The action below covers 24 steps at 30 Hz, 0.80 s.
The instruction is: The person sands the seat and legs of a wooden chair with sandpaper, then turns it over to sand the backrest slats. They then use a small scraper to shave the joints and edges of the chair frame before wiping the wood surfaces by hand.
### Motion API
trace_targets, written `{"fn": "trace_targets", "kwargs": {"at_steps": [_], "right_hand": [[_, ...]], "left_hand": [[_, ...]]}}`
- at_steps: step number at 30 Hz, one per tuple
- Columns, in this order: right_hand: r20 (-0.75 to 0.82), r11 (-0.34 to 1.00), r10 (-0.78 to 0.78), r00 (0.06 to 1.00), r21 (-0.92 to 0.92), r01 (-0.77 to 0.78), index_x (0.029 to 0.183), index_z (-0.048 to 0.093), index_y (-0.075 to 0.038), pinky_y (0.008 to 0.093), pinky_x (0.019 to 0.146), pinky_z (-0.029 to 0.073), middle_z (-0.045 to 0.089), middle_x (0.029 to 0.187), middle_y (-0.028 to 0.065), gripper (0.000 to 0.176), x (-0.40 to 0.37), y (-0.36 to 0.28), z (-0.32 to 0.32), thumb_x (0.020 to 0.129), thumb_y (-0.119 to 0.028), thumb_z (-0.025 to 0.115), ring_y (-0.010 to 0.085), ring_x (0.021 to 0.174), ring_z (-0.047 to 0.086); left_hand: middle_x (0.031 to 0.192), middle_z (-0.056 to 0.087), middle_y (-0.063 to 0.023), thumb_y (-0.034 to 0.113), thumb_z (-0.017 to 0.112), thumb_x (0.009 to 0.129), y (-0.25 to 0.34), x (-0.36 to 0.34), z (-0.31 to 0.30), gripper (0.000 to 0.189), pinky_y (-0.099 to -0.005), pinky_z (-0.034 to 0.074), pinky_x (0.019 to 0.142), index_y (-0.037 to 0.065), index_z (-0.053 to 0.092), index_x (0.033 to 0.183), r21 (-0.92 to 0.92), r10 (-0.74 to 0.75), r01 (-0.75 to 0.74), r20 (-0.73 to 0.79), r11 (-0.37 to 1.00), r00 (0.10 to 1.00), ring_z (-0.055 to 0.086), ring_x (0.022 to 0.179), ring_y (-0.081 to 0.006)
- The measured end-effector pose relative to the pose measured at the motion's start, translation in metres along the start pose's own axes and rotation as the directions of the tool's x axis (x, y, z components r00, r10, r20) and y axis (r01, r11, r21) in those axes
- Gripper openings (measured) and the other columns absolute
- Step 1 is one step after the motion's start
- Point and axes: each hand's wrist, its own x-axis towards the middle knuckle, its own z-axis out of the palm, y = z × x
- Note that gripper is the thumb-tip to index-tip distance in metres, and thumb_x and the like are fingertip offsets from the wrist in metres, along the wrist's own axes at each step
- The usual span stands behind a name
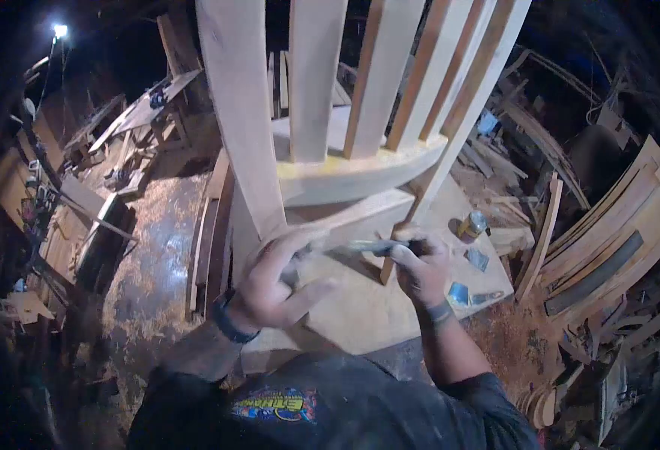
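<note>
A pale wooden chair frame (322, 112) with upright slats and a curved rail stands on a workbench board (367, 307) in front of me. My right hand (420, 266) grips one end of a slim metal tool (371, 245), which lies across the lower rail of the frame. My left hand (277, 281) rests over the tool's other end, fingers pressed against the rail where it meets the thick left post (243, 127). A dark band sits on each wrist.
A small tin can (472, 223) and pieces of sandpaper (478, 259) lie on the board to the right. Curved wooden parts (615, 225) lean at the far right. Sawdust covers the floor (150, 277) on the left, beside cluttered benches. A lamp (60, 31) shines top left.
</note>
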Motion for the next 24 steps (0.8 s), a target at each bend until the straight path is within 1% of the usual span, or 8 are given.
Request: {"fn": "trace_targets", "kwargs": {"at_steps": [5, 11, 14, 16, 18, 19, 22, 24], "right_hand": [[0.064, 0.972, 0.023, 0.998, 0.233, -0.037, 0.104, 0.068, 0.002, 0.0342, 0.083, 0.059, 0.073, 0.096, 0.0109, 0.013, -0.009, -0.011, 0.031, 0.094, -0.002, 0.075, 0.0203, 0.087, 0.071], [0.251, 0.971, -0.06, 0.966, 0.238, -0.001, 0.121, 0.066, 0.001, 0.0341, 0.081, 0.057, 0.067, 0.102, 0.0077, 0.028, -0.009, -0.002, 0.029, 0.097, -0.01, 0.074, 0.0174, 0.091, 0.068], [0.439, 0.995, 0.077, 0.895, 0.022, -0.097, 0.138, 0.062, -0.001, 0.0336, 0.083, 0.056, 0.066, 0.112, 0.008, 0.042, -0.011, -0.023, 0.037, 0.1, -0.015, 0.072, 0.0167, 0.096, 0.067], [0.562, 0.979, 0.049, 0.826, -0.189, 0.07, 0.146, 0.057, -0.003, 0.034, 0.083, 0.057, 0.071, 0.11, 0.0141, 0.048, 0.002, -0.025, 0.035, 0.101, -0.015, 0.068, 0.0232, 0.089, 0.071], [0.586, 0.822, -0.097, 0.804, -0.408, 0.397, 0.146, 0.059, -0.005, 0.0354, 0.082, 0.058, 0.073, 0.11, 0.0184, 0.046, 0.011, -0.053, 0.046, 0.101, -0.011, 0.066, 0.029, 0.087, 0.073], [0.592, 0.618, -0.307, 0.745, -0.472, 0.629, 0.146, 0.058, -0.007, 0.0419, 0.075, 0.058, 0.072, 0.101, 0.0204, 0.047, 0.024, -0.074, 0.065, 0.099, -0.009, 0.064, 0.0364, 0.084, 0.072], [0.618, 0.253, -0.253, 0.744, -0.7, 0.667, 0.147, 0.056, -0.009, 0.0488, 0.071, 0.057, 0.071, 0.095, 0.0181, 0.052, 0.056, -0.099, 0.098, 0.095, -0.01, 0.063, 0.0383, 0.082, 0.071], [0.633, 0.193, -0.29, 0.718, -0.696, 0.691, 0.147, 0.054, -0.01, 0.0501, 0.07, 0.056, 0.069, 0.09, 0.0174, 0.054, 0.073, -0.088, 0.118, 0.094, -0.011, 0.062, 0.0381, 0.08, 0.07]], "left_hand": [[0.096, 0.073, -0.0152, 0.012, 0.08, 0.089, 0.006, 0.017, 0.025, 0.024, -0.0329, 0.054, 0.077, -0.002, 0.073, 0.108, -0.099, -0.038, 0.034, -0.033, 0.994, 0.999, 0.07, 0.084, -0.0236], [0.094, 0.076, -0.0126, 0.004, 0.075, 0.093, 0.014, 0.004, 0.028, 0.014, -0.0288, 0.055, 0.077, -0.004, 0.074, 0.104, -0.269, -0.324, 0.308, -0.016, 0.913, 0.946, 0.07, 0.082, -0.0155], [0.099, 0.077, -0.0083, 0.007, 0.072, 0.097, 0.014, -0.006, 0.03, 0.012, -0.0285, 0.055, 0.079, -0.001, 0.075, 0.105, -0.359, -0.359, 0.354, 0.057, 0.864, 0.932, 0.069, 0.088, -0.0111], [0.103, 0.072, -0.0072, 0.006, 0.071, 0.097, 0.016, 0.001, 0.018, 0.011, -0.027, 0.052, 0.081, -0.001, 0.071, 0.105, -0.109, -0.118, 0.106, -0.113, 0.988, 0.987, 0.064, 0.094, -0.0101], [0.109, 0.067, -0.0078, 0.008, 0.071, 0.096, 0.007, 0.018, -0.01, 0.019, -0.0271, 0.052, 0.082, -0.001, 0.067, 0.112, 0.274, 0.221, -0.156, -0.227, 0.949, 0.949, 0.061, 0.098, -0.0101], [0.113, 0.064, -0.009, 0.01, 0.072, 0.096, -0.002, 0.031, -0.029, 0.026, -0.0283, 0.052, 0.082, 0.0, 0.063, 0.118, 0.148, 0.26, -0.221, -0.348, 0.964, 0.901, 0.059, 0.099, -0.0109], [0.127, 0.058, -0.014, 0.023, 0.07, 0.099, 0.013, 0.102, -0.074, 0.044, -0.0345, 0.046, 0.099, -0.003, 0.053, 0.13, 0.114, 0.266, -0.244, -0.549, 0.963, 0.792, 0.054, 0.114, -0.0158], [0.123, 0.063, -0.0149, 0.028, 0.068, 0.101, 0.029, 0.157, -0.095, 0.045, -0.0355, 0.05, 0.098, -0.003, 0.055, 0.131, 0.146, 0.261, -0.217, -0.605, 0.965, 0.753, 0.061, 0.112, -0.0175]]}}
